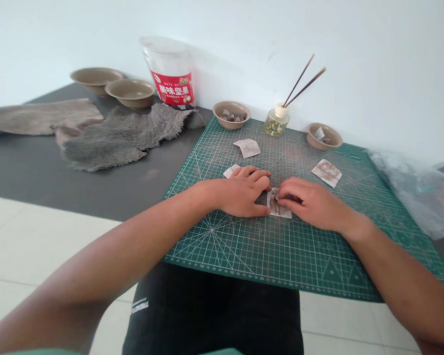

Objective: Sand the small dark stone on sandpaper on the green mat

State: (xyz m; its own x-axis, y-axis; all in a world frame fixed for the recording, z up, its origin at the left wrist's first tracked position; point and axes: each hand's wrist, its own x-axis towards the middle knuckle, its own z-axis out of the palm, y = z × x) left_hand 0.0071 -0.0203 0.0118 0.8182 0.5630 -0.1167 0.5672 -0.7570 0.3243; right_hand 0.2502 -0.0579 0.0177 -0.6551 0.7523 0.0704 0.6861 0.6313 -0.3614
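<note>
On the green cutting mat (214, 246) lies a small pale square sheet (279, 211) with brown smudges, maybe sandpaper. My left hand (246, 192) is spread flat, its thumb and fingertips at the sheet's left edge. With fingers pinched together, my right hand (307, 201) presses on the sheet's smudged face; whatever is in the pinch is hidden. Another white piece (231, 171) pokes out behind my left hand. Farther back lie a creased white sheet (247, 147) and, to the right, a brown-stained one (327, 172).
Along the wall stand a bowl of small dark pieces (231, 122), a reed diffuser (277, 121) and a bowl with pale scraps (313, 140). Two empty bowls (131, 101), a nut tub (173, 84) and a grey cloth (114, 138) are left; clear plastic (418, 192) lies right.
</note>
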